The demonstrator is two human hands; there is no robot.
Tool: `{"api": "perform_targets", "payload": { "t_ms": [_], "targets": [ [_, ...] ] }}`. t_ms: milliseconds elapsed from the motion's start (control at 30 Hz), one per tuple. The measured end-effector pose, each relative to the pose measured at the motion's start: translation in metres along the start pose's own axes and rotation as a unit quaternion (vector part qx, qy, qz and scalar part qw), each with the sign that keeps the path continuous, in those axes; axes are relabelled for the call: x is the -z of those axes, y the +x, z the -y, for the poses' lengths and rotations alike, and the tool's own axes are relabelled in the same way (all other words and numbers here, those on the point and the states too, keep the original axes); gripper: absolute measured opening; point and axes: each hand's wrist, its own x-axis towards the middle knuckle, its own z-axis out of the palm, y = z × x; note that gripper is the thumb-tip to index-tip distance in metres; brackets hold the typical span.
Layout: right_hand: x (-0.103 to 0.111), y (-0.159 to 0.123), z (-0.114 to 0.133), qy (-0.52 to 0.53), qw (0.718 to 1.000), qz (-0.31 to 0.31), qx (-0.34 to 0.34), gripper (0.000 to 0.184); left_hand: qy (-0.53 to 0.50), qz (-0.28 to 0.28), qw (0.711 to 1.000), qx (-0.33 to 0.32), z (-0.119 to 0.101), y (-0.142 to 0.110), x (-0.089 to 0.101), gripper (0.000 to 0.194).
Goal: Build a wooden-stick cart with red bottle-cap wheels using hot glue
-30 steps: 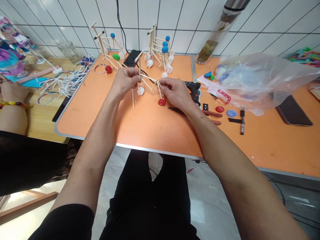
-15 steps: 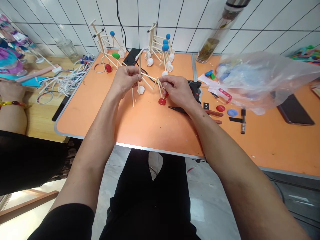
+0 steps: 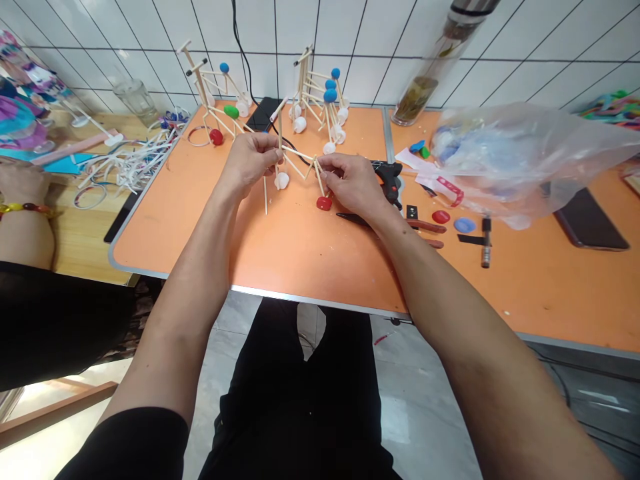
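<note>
A small frame of thin wooden sticks (image 3: pixel 295 162) is held over the orange table (image 3: pixel 300 247), with a white ball (image 3: pixel 282 180) and a red ball (image 3: pixel 323 203) at its lower ends. My left hand (image 3: pixel 250 163) pinches the frame's left side, where an upright stick rises by the thumb. My right hand (image 3: pixel 353 183) pinches the right side, just above the red ball. Both hands have their fingers closed on the sticks.
Two finished stick models with coloured balls (image 3: pixel 220 100) (image 3: pixel 320 93) stand at the table's back. A black glue gun (image 3: pixel 387 177), scissors (image 3: pixel 400 223), small caps, a plastic bag (image 3: pixel 510 160) and a phone (image 3: pixel 590 230) lie to the right. Another person's arm (image 3: pixel 23 207) rests at left beside paper strips (image 3: pixel 130 163).
My right hand's fingers shifted slightly on the sticks near the red ball. The frame and my left hand stay almost where they were.
</note>
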Motion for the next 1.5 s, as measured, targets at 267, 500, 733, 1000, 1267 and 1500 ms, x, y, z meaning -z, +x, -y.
{"api": "perform_targets", "payload": {
  "t_ms": [267, 500, 733, 1000, 1267, 1500],
  "targets": [
    [-0.002, 0.000, 0.002, -0.024, 0.999, -0.025, 0.015, 0.017, -0.017, 0.007, 1.000, 0.008, -0.004, -0.005, -0.001, 0.006],
    [-0.006, -0.001, 0.002, -0.006, 0.999, -0.038, 0.012, 0.017, -0.025, 0.017, 0.999, 0.012, -0.005, -0.006, -0.002, 0.010],
    [-0.004, 0.000, 0.002, 0.038, 0.999, -0.011, -0.008, 0.019, -0.031, 0.017, 0.999, 0.014, -0.003, -0.005, -0.003, 0.008],
    [0.005, -0.002, 0.008, 0.039, 0.999, 0.011, -0.019, 0.022, -0.031, 0.014, 0.999, 0.018, -0.006, -0.006, -0.004, 0.009],
    [0.007, 0.004, -0.006, 0.069, 0.995, -0.046, -0.059, 0.033, -0.024, 0.015, 0.999, 0.016, -0.009, -0.007, -0.005, 0.011],
    [0.011, 0.004, -0.013, 0.066, 0.995, -0.056, -0.048, 0.061, -0.022, 0.012, 1.000, 0.017, -0.009, -0.008, -0.004, 0.010]
  ]
}}
